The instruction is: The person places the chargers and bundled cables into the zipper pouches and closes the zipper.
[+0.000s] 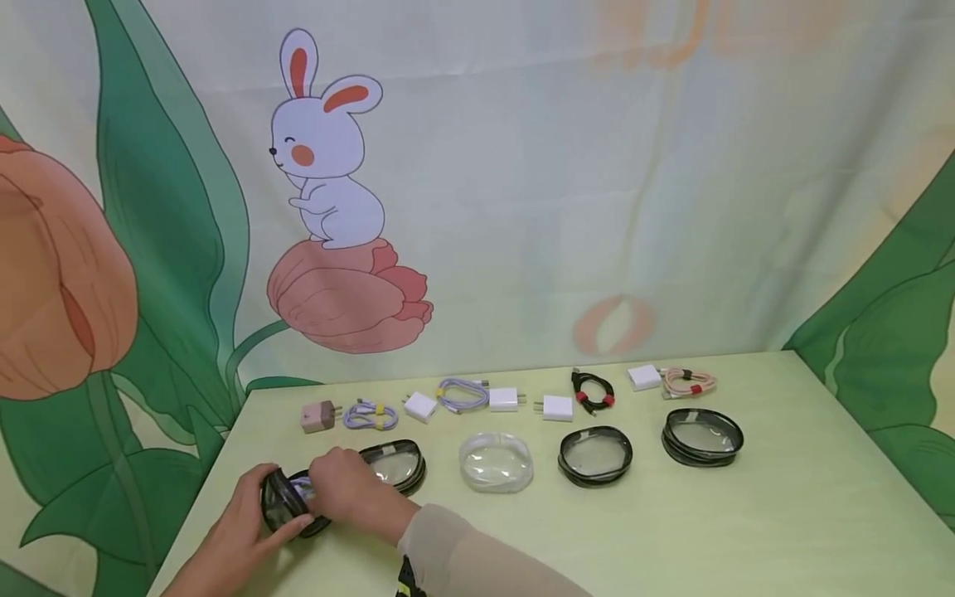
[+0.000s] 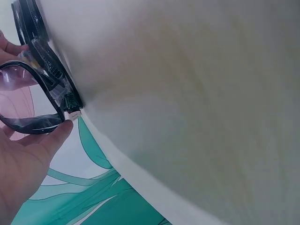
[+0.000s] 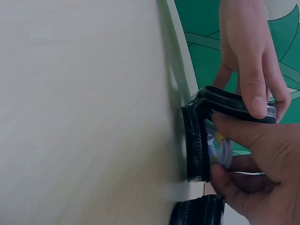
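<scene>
At the table's left front corner, my left hand (image 1: 237,526) (image 2: 23,173) grips the black zip edge of a small clear round pouch (image 1: 278,501) (image 3: 199,136), which stands tilted with its mouth spread. The fingers of my right hand (image 1: 352,491) (image 3: 274,161) pinch a coiled lilac cable (image 1: 302,487) (image 3: 226,152) with a yellow tie at the pouch's mouth. How far the coil sits inside is partly hidden by my fingers. Just right of my hands lies another black-edged clear pouch (image 1: 399,464).
A clear white-edged pouch (image 1: 496,463) and black-edged pouches (image 1: 595,456) (image 1: 703,438) lie further right. Behind them runs a row of chargers, a pink one (image 1: 318,416) and several white ones (image 1: 558,408), with coiled lilac (image 1: 370,415), black (image 1: 594,392) and pink (image 1: 688,383) cables. A printed curtain (image 1: 507,207) hangs behind.
</scene>
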The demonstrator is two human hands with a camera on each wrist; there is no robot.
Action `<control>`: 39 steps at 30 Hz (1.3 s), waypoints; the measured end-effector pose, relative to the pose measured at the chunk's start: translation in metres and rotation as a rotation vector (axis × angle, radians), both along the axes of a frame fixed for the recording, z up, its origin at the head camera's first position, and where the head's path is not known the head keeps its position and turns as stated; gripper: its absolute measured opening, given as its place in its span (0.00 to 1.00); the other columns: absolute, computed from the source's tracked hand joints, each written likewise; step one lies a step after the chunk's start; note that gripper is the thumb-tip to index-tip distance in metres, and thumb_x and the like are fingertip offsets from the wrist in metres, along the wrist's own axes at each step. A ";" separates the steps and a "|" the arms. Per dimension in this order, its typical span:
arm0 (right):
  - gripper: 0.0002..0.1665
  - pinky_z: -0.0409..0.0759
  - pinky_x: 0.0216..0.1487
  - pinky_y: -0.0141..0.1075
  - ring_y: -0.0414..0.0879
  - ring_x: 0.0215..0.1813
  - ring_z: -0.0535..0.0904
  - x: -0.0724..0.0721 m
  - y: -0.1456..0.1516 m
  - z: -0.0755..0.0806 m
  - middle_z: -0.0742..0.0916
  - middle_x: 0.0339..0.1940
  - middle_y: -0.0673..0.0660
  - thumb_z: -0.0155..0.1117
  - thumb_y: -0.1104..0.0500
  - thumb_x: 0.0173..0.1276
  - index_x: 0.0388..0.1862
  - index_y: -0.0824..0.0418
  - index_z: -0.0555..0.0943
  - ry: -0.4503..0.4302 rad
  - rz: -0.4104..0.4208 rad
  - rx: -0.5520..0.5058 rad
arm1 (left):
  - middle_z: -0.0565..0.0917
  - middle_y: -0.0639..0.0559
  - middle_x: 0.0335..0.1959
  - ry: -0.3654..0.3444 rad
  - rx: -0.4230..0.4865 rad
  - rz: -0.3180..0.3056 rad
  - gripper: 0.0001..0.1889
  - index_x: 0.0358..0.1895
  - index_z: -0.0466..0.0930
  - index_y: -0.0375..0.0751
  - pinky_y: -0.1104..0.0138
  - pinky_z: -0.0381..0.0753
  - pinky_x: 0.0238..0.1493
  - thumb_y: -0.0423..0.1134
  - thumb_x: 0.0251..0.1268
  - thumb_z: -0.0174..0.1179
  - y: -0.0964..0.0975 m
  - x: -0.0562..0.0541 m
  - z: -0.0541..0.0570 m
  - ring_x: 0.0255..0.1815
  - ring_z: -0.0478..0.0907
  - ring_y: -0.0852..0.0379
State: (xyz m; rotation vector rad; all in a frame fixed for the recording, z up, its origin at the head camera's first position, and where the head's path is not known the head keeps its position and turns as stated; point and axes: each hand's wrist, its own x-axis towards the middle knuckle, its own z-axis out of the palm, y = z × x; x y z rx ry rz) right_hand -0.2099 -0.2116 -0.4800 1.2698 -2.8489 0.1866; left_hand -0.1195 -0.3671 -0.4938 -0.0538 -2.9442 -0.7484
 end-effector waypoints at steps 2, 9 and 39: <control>0.29 0.69 0.24 0.26 0.36 0.17 0.66 0.000 0.001 0.002 0.68 0.10 0.43 0.72 0.46 0.66 0.12 0.50 0.67 -0.025 0.017 0.026 | 0.63 0.25 0.62 -0.008 -0.002 0.001 0.46 0.69 0.51 0.25 0.42 0.77 0.51 0.54 0.67 0.67 0.000 -0.001 -0.001 0.57 0.73 0.33; 0.13 0.74 0.30 0.25 0.34 0.27 0.74 -0.004 0.005 0.010 0.82 0.23 0.43 0.74 0.53 0.67 0.24 0.50 0.80 -0.073 0.115 0.098 | 0.63 0.24 0.62 -0.019 -0.008 0.005 0.46 0.70 0.50 0.24 0.41 0.77 0.53 0.54 0.67 0.67 -0.001 -0.002 -0.001 0.57 0.72 0.32; 0.04 0.74 0.35 0.20 0.29 0.35 0.75 -0.005 0.003 0.001 0.86 0.32 0.37 0.75 0.56 0.65 0.34 0.44 0.92 -0.071 0.247 0.061 | 0.64 0.24 0.61 -0.034 -0.006 -0.015 0.47 0.69 0.51 0.24 0.39 0.76 0.54 0.56 0.66 0.67 -0.008 -0.004 0.001 0.59 0.71 0.31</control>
